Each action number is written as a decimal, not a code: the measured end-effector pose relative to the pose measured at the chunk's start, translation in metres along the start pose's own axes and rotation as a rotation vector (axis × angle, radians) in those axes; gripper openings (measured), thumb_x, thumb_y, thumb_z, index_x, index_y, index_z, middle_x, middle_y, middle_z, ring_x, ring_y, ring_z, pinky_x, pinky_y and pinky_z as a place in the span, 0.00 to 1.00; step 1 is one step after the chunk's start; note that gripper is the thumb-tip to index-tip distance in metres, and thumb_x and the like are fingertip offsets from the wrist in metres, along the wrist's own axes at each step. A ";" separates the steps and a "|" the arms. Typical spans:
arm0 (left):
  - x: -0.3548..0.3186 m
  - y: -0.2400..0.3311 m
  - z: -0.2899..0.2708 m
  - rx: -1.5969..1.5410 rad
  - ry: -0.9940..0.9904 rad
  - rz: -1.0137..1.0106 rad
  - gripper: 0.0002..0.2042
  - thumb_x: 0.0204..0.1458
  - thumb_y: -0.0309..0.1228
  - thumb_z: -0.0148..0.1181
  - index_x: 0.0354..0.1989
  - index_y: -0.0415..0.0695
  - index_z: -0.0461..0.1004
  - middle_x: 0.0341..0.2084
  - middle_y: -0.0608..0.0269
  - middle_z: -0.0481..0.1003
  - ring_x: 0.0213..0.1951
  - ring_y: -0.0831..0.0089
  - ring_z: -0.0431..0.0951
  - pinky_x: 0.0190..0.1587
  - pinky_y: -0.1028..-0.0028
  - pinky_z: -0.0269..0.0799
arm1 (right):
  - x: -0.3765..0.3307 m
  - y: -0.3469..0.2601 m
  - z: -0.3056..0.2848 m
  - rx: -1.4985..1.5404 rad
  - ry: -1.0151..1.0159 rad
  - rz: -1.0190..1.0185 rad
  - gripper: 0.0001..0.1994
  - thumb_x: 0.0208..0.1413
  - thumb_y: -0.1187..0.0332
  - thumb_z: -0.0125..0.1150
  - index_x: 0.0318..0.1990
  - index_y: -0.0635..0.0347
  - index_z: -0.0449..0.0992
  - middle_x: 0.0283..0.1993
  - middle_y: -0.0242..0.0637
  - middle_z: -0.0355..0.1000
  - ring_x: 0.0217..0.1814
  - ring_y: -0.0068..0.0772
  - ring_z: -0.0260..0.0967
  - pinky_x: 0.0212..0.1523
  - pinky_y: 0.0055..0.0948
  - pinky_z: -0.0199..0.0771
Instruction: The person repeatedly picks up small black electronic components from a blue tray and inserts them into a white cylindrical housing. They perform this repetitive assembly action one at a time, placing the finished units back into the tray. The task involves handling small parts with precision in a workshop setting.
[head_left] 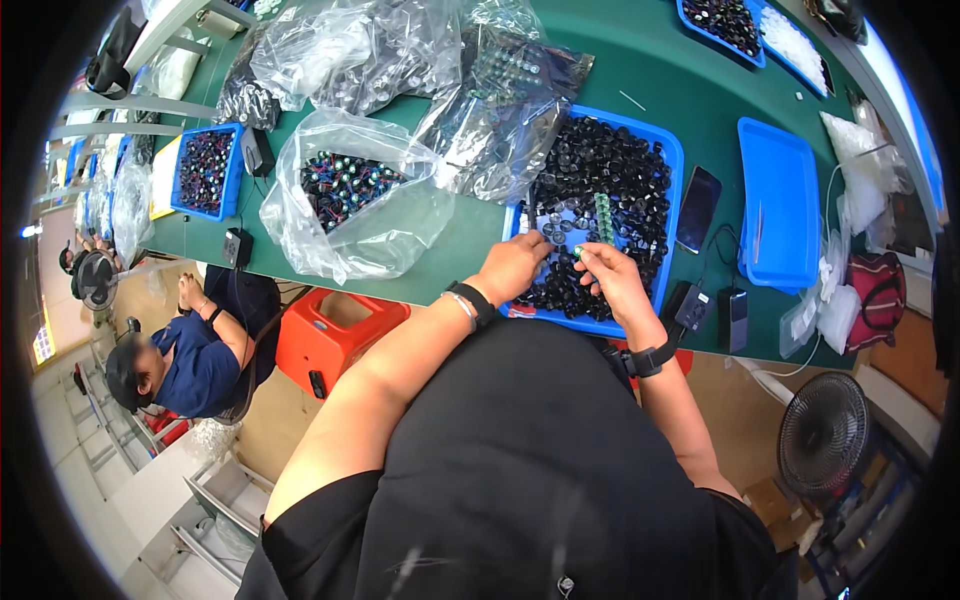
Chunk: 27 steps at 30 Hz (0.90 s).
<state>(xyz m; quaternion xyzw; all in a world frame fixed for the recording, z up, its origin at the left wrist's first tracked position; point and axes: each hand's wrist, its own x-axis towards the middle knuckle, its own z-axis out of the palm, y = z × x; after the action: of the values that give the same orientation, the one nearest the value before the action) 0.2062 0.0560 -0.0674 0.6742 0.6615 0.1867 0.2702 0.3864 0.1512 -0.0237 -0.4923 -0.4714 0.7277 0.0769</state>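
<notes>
A blue tray point(676, 170) full of small round black plastic parts point(625, 150) lies on the green table in front of me. My right hand point(614, 277) is over the tray's near side, its thumb and fingertips pinching a small green piece point(577, 252). Close by on the left, my left hand point(513, 268) reaches over the near left rim with its fingers curled together among the black parts. What those fingers hold, if anything, is hidden. A strip of small green boards point(604, 215) rests on the black parts just beyond my hands.
Left of the tray stands an open clear bag point(350, 245) of small wired parts. Silvery bags point(500, 120) overlap the tray's far left corner. To the right lie a phone point(699, 208) and another blue tray point(778, 215). A seated person point(205, 365) is at the left.
</notes>
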 end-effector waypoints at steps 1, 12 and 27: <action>0.001 0.000 0.005 0.048 -0.016 0.013 0.14 0.42 0.24 0.57 0.40 0.42 0.72 0.37 0.59 0.69 0.41 0.59 0.72 0.39 0.66 0.72 | 0.000 0.000 0.001 -0.005 -0.005 -0.002 0.11 0.58 0.66 0.54 0.45 0.61 0.73 0.33 0.29 0.71 0.27 0.15 0.65 0.25 0.15 0.63; 0.005 0.011 -0.028 -0.729 -0.008 -0.378 0.12 0.46 0.23 0.62 0.40 0.38 0.71 0.35 0.62 0.73 0.35 0.75 0.75 0.38 0.76 0.71 | -0.010 -0.013 0.000 0.122 -0.101 -0.097 0.11 0.58 0.69 0.54 0.46 0.63 0.74 0.34 0.28 0.71 0.33 0.16 0.65 0.31 0.15 0.64; 0.002 0.042 -0.098 -1.333 -0.090 -0.418 0.21 0.47 0.17 0.53 0.53 0.34 0.67 0.40 0.60 0.74 0.42 0.78 0.73 0.48 0.78 0.67 | -0.014 -0.063 0.018 0.017 -0.176 -0.253 0.06 0.55 0.71 0.58 0.39 0.61 0.75 0.31 0.27 0.71 0.31 0.15 0.65 0.31 0.16 0.64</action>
<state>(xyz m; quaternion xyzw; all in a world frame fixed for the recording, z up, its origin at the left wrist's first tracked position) 0.1802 0.0702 0.0349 0.2303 0.5100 0.4686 0.6836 0.3576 0.1663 0.0344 -0.3626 -0.5285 0.7564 0.1304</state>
